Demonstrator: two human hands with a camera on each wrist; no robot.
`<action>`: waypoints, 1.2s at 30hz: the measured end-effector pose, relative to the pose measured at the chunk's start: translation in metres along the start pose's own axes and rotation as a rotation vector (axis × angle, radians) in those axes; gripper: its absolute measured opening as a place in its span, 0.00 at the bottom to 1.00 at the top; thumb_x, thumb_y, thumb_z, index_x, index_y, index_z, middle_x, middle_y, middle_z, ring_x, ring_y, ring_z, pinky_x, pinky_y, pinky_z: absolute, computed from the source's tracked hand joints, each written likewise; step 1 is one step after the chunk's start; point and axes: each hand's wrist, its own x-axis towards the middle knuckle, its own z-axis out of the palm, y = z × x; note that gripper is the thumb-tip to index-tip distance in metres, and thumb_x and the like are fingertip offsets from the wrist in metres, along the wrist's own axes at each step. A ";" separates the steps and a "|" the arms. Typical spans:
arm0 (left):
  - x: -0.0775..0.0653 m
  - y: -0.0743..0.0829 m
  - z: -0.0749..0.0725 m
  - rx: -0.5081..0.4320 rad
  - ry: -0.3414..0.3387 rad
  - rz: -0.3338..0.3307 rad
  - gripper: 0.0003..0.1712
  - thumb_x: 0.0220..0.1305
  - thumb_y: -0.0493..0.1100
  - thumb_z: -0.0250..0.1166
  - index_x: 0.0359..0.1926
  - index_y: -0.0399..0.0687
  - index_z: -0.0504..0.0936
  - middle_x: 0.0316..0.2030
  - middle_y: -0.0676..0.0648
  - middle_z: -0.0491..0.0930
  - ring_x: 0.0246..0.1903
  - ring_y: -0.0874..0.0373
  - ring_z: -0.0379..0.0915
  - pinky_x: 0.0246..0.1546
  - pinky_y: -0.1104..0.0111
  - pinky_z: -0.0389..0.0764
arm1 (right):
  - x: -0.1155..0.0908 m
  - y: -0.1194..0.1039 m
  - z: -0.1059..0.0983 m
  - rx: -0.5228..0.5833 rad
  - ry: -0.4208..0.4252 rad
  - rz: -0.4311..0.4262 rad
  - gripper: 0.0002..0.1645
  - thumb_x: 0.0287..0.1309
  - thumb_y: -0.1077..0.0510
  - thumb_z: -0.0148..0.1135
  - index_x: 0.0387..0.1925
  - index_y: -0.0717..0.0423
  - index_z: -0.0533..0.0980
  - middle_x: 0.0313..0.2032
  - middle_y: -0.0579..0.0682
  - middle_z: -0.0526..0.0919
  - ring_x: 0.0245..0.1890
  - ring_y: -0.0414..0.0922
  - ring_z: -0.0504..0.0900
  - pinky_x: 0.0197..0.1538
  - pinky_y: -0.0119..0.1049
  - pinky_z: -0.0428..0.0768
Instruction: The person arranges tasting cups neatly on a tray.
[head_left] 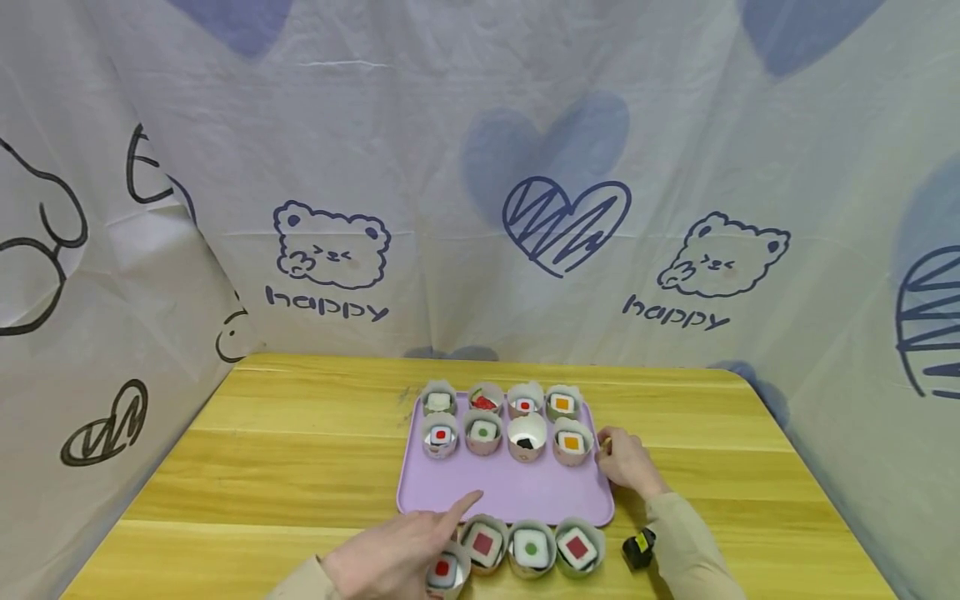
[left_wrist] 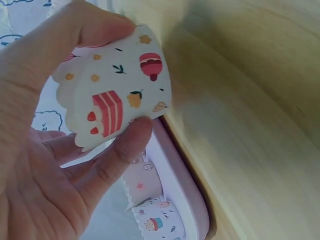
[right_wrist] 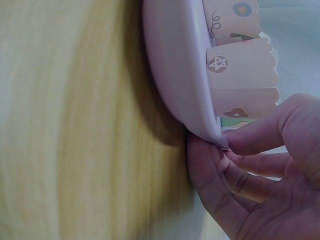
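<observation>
My left hand grips a paper baking cup between thumb and fingers, at the front of the table. Cake and flower prints cover its side, and a red-centred white toy sushi piece sits inside. Across from it, my right hand pinches the right rim of the lilac tray, thumb at the top edge and forefinger underneath. Two rows of paper cups stand on the tray's back half, including one with an orange-topped piece close to the right hand.
Three filled paper cups stand in a row before the tray, among them one with a green-dotted piece. A small black and yellow-green piece lies by the right sleeve. A printed curtain hangs behind the wooden table.
</observation>
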 end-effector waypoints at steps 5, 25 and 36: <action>-0.001 0.001 -0.005 -0.033 0.027 -0.034 0.69 0.43 0.53 0.81 0.78 0.47 0.46 0.39 0.56 0.82 0.39 0.69 0.77 0.46 0.72 0.83 | 0.000 0.000 0.000 -0.006 0.001 0.010 0.16 0.60 0.67 0.53 0.49 0.69 0.76 0.24 0.52 0.77 0.22 0.43 0.75 0.25 0.33 0.73; 0.002 -0.013 -0.037 -0.159 0.158 -0.081 0.70 0.37 0.42 0.80 0.77 0.39 0.47 0.46 0.52 0.81 0.41 0.66 0.77 0.47 0.71 0.84 | 0.000 0.000 0.000 0.006 -0.005 0.014 0.15 0.60 0.67 0.54 0.48 0.69 0.75 0.25 0.53 0.78 0.23 0.44 0.76 0.26 0.33 0.74; 0.010 -0.023 -0.049 -0.113 0.217 -0.090 0.68 0.38 0.41 0.80 0.76 0.36 0.48 0.50 0.41 0.83 0.41 0.53 0.83 0.46 0.66 0.86 | 0.000 0.000 0.001 -0.005 0.011 -0.002 0.15 0.60 0.67 0.52 0.47 0.69 0.76 0.24 0.52 0.77 0.22 0.44 0.75 0.26 0.33 0.73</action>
